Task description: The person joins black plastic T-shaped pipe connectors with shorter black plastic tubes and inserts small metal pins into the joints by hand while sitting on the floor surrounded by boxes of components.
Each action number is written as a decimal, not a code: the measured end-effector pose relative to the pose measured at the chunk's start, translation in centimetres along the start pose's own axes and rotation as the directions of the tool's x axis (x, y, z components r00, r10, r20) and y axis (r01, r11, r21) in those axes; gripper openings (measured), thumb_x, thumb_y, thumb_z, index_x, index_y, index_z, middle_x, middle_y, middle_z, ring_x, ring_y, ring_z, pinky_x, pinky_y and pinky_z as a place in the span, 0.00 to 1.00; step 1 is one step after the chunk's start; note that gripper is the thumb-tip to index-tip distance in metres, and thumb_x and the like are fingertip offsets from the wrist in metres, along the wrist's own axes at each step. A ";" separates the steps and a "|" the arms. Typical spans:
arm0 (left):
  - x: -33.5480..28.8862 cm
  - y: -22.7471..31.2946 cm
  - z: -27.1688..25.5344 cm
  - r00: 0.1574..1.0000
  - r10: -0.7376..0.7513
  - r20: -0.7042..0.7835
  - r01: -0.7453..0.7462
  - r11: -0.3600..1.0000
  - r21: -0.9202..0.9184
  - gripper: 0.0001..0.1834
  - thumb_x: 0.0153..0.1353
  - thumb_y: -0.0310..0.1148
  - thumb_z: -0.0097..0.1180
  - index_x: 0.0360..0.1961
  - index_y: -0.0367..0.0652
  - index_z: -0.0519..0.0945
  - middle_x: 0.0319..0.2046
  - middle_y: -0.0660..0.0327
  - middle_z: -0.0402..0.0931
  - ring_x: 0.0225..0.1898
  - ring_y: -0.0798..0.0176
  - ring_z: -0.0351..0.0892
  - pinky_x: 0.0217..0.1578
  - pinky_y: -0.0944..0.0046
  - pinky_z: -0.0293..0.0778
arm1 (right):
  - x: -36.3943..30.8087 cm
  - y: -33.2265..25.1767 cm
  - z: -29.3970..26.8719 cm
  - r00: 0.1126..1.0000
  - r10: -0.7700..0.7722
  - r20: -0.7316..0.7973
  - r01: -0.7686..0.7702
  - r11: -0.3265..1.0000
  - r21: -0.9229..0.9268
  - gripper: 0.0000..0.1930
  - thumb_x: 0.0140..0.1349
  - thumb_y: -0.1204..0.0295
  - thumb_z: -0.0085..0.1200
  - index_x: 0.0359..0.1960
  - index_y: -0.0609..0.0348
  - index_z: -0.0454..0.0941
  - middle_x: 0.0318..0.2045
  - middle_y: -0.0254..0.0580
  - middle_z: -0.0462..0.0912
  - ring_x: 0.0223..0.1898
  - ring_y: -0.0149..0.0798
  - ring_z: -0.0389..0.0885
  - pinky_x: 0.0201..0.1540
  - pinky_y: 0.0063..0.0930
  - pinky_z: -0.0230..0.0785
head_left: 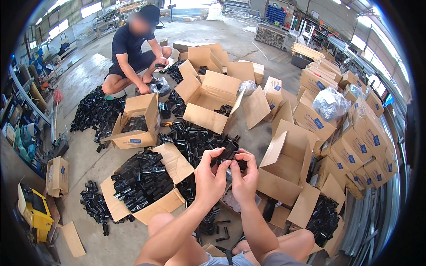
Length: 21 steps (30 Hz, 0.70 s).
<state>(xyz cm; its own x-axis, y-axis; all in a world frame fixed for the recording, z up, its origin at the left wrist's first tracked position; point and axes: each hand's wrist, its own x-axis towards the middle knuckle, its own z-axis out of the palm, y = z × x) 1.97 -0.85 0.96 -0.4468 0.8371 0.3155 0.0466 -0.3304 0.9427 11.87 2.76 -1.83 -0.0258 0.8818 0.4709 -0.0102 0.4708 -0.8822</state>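
In the head view, I see the left hand (211,175) and right hand (245,177) pinching a black fitting (229,150), right of the filled carton (160,208). A slipping fingertip could lose it among loose black pieces (195,137) beyond that carton.

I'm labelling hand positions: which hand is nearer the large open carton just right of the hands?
Right. The right hand is raised just left of the large open carton; the left hand is farther left, on the far side of the right hand.
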 end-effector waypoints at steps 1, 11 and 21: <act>0.0 -0.1 0.2 1.000 0.004 -0.004 -0.004 1.000 0.007 0.14 0.65 0.18 0.59 0.52 0.31 0.76 0.50 0.50 0.80 0.53 0.59 0.82 0.54 0.60 0.82 | -0.1 0.1 -0.1 1.000 0.024 -0.010 -0.024 1.000 0.000 0.07 0.68 0.75 0.56 0.44 0.63 0.75 0.52 0.51 0.79 0.56 0.49 0.78 0.61 0.39 0.67; -0.2 -0.6 0.2 0.999 0.038 -0.005 -0.038 0.999 -0.031 0.15 0.63 0.17 0.59 0.51 0.31 0.76 0.50 0.50 0.80 0.52 0.60 0.83 0.53 0.61 0.81 | 0.0 0.5 0.4 0.991 -0.129 -0.040 0.120 0.976 -0.180 0.07 0.69 0.75 0.53 0.46 0.64 0.73 0.54 0.55 0.77 0.58 0.51 0.76 0.63 0.42 0.65; -0.3 -0.1 0.2 1.000 0.018 0.015 -0.018 1.000 0.004 0.14 0.65 0.17 0.58 0.52 0.32 0.75 0.51 0.54 0.78 0.55 0.62 0.79 0.54 0.63 0.80 | 0.0 0.3 0.3 0.999 -0.048 -0.019 0.046 0.997 -0.069 0.07 0.70 0.75 0.53 0.46 0.64 0.73 0.54 0.53 0.78 0.57 0.47 0.77 0.61 0.38 0.67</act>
<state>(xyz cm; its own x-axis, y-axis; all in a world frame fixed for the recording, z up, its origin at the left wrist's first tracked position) 2.24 -1.00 0.77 -0.4324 0.8375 0.3340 0.0579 -0.3438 0.9372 11.61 2.89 -2.11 -0.0063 0.8588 0.5123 0.0572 0.5118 -0.8572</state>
